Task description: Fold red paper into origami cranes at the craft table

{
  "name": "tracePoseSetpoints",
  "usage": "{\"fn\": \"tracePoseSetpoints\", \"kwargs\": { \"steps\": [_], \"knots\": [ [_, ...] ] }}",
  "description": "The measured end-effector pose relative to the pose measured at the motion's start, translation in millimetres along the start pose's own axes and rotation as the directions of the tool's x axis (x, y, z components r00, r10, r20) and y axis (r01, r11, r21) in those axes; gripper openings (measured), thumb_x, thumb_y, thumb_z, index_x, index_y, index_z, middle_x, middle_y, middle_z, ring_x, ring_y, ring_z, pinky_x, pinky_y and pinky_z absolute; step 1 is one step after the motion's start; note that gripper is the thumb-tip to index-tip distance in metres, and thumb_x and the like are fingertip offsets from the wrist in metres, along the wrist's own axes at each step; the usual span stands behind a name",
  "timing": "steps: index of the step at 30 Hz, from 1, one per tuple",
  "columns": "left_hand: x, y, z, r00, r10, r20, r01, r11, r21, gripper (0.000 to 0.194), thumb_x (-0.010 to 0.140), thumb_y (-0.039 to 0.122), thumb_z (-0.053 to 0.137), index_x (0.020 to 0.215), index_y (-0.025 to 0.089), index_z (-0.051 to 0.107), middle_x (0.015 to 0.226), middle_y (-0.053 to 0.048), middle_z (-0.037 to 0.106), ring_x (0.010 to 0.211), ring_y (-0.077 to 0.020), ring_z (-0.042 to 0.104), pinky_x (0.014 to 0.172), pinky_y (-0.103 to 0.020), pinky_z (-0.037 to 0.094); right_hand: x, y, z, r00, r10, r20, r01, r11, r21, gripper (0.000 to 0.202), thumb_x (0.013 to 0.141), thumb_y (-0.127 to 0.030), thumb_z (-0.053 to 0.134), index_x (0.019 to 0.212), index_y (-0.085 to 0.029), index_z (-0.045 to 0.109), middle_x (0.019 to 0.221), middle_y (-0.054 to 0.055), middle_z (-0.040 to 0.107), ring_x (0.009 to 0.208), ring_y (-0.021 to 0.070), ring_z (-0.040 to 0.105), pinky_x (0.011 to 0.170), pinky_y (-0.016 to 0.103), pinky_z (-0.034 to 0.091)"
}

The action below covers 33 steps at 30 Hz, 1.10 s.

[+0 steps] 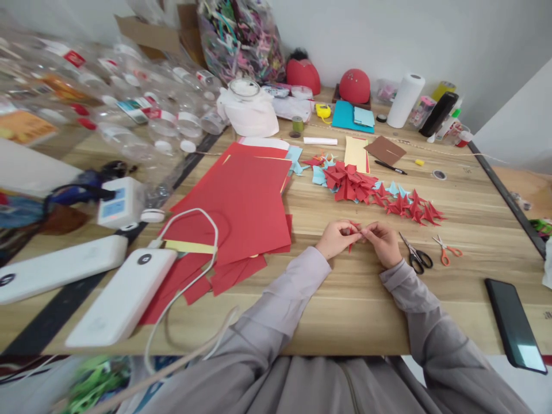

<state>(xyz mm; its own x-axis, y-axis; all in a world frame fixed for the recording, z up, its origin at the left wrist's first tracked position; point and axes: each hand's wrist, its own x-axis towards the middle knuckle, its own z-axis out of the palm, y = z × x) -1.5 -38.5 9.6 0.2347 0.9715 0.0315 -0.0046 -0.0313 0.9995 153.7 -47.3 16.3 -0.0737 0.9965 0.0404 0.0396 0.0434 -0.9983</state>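
Between my two hands is a small red paper crane (351, 231), partly covered by fingers. My left hand (337, 238) pinches it at the body, thumb and fingers closed. From the other side my right hand (383, 242) has thumb and forefinger pressed together at the crane's right end. Just beyond the hands lies a heap of folded red cranes (351, 183), with light blue ones (319, 175) among them. Black-handled scissors (417, 256) rest right of my right hand, and small orange-handled scissors (446, 251) lie beside them.
Red paper sheets (250, 201) are stacked to the left, crossed by a white cable (211, 227) from a power bank (125, 296). Plastic bottles (159, 121) crowd the far left. A phone (515, 322) lies at the right front edge. A black pen (390, 167) sits behind the cranes.
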Motion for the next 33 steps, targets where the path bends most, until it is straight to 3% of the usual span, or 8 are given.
{"fn": "tracePoseSetpoints", "kwargs": {
  "steps": [4, 11, 18, 22, 25, 33],
  "knots": [
    [0.2, 0.4, 0.6, 1.0, -0.017, 0.008, 0.017, 1.0, -0.011, 0.022, 0.063, 0.031, 0.073, 0.06, 0.012, 0.063, 0.068, -0.002, 0.059, 0.05, -0.0064, 0.047, 0.052, -0.022, 0.038, 2.4, -0.2, -4.1, 0.996, -0.034, -0.078, 0.037, 0.999, 0.037, 0.025, 0.074, -0.042, 0.068, 0.068, -0.019, 0.06, 0.057, -0.002, 0.06, 0.054, 0.0102, 0.054, 0.058, 0.025, 0.045],
    [1.5, -1.5, 0.7, 1.0, -0.004, 0.025, 0.005, 1.0, -0.009, 0.024, 0.064, 0.033, 0.071, 0.06, 0.011, 0.062, 0.064, -0.001, 0.058, 0.05, -0.0062, 0.047, 0.052, -0.022, 0.037, 0.2, -6.7, 1.4, 0.997, 0.014, 0.077, -0.011, 0.999, -0.035, 0.031, 0.067, -0.047, 0.072, 0.068, -0.018, 0.062, 0.055, 0.0, 0.061, 0.052, 0.0118, 0.053, 0.053, 0.026, 0.044],
    [1.5, -2.8, 0.9, 0.999, -0.04, 0.025, 0.041, 0.998, -0.043, 0.025, 0.063, 0.035, 0.072, 0.061, 0.012, 0.061, 0.059, 0.0, 0.056, 0.048, -0.0063, 0.046, 0.05, -0.022, 0.036, 3.1, -1.0, -8.1, 0.997, -0.03, -0.071, 0.031, 0.999, 0.015, 0.027, 0.073, -0.044, 0.068, 0.068, -0.018, 0.06, 0.057, -0.002, 0.059, 0.055, 0.0107, 0.054, 0.06, 0.026, 0.046],
    [2.2, -4.2, 1.0, 0.999, -0.038, 0.013, 0.039, 0.998, -0.047, 0.026, 0.062, 0.035, 0.073, 0.06, 0.011, 0.062, 0.063, -0.002, 0.059, 0.05, -0.0066, 0.047, 0.049, -0.021, 0.036, 0.5, -4.2, -4.8, 0.999, -0.002, 0.039, 0.002, 1.0, 0.0, 0.031, 0.066, -0.046, 0.074, 0.074, -0.019, 0.061, 0.062, -0.001, 0.064, 0.057, 0.013, 0.058, 0.059, 0.028, 0.048],
    [1.9, -3.1, 0.5, 0.999, -0.027, 0.028, 0.028, 0.999, -0.024, 0.023, 0.062, 0.032, 0.073, 0.059, 0.011, 0.062, 0.064, -0.001, 0.058, 0.051, -0.0061, 0.046, 0.049, -0.021, 0.036, -1.6, -5.7, -0.1, 0.996, 0.004, 0.087, 0.001, 0.998, -0.066, 0.032, 0.067, -0.049, 0.072, 0.068, -0.018, 0.062, 0.057, 0.0, 0.063, 0.055, 0.0131, 0.057, 0.056, 0.027, 0.047],
    [-0.1, 3.9, -1.3, 0.996, -0.089, 0.026, 0.091, 0.994, -0.056, 0.021, 0.063, 0.03, 0.071, 0.06, 0.012, 0.061, 0.056, 0.0, 0.058, 0.045, -0.0067, 0.047, 0.046, -0.021, 0.035, 1.6, -2.0, -1.7, 1.0, 0.002, -0.023, -0.004, 0.996, -0.087, 0.034, 0.071, -0.051, 0.067, 0.069, -0.017, 0.062, 0.057, 0.0, 0.062, 0.054, 0.0121, 0.055, 0.057, 0.027, 0.046]
  ]
}}
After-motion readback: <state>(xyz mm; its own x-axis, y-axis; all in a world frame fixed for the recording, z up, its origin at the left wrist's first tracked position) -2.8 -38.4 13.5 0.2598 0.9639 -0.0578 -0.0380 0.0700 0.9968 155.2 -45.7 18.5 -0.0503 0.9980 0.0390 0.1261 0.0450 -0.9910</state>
